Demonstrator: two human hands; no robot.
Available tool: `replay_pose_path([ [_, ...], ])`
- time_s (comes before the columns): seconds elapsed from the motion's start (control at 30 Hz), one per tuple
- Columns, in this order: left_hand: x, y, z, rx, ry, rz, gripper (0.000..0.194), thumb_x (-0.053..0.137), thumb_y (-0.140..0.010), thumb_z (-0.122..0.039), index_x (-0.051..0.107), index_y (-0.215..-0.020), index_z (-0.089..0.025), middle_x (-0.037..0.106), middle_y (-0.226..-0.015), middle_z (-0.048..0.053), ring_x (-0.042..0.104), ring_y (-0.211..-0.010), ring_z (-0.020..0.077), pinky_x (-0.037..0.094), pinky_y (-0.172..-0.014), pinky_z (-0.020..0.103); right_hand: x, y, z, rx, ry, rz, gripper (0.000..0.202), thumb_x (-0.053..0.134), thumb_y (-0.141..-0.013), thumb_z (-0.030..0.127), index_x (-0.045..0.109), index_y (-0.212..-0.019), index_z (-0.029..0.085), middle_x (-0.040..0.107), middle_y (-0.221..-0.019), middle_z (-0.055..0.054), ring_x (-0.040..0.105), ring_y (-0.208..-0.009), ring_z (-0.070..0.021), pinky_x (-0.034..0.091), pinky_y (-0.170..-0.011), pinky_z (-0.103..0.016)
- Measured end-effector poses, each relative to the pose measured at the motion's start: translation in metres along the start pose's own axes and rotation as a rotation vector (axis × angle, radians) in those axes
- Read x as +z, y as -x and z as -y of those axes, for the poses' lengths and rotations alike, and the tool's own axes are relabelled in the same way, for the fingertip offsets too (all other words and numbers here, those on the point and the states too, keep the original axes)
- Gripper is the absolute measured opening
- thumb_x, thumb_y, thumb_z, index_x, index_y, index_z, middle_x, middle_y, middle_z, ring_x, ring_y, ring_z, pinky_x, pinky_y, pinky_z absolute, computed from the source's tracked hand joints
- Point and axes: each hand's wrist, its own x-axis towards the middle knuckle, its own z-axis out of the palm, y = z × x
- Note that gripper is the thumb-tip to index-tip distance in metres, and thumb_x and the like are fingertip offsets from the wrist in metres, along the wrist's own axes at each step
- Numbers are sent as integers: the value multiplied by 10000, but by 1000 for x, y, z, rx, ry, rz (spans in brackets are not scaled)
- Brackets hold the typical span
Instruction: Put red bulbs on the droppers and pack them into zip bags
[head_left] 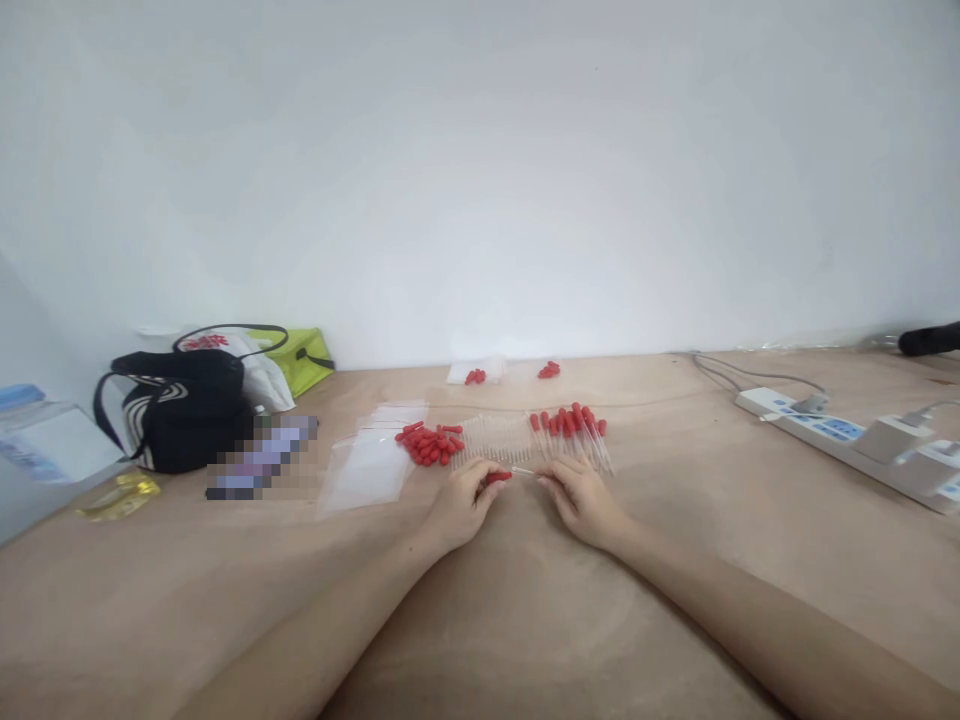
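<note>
My left hand is closed on a red rubber dropper bulb, its open end pointing right. Opposite it, my right hand pinches a thin clear dropper tube, whose end lies very close to the bulb; whether they touch I cannot tell. Just beyond my left hand is a heap of red bulbs. Clear tubes lie side by side in a row behind both hands. Past my right hand, several droppers with red bulbs on their tubes lie together.
Clear plastic bags lie left of the bulbs. Two small red bulb groups sit near the wall. At left are a black bag, a green bag, a tape roll and a blurred-out flat item. A power strip stands right.
</note>
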Motion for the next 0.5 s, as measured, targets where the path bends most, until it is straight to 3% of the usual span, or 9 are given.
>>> replay_pose_path([
  [0.5,4,0,-2,-18,96,10,139,447,-810,-216,569,-853,-164,581,-744,14,515,-643,125,411,-586,229,1,-1,0,-35,0,29,201,389,-840,198,584,-889,207,595,-718,-16,538,-677,-136,348,-696,-293],
])
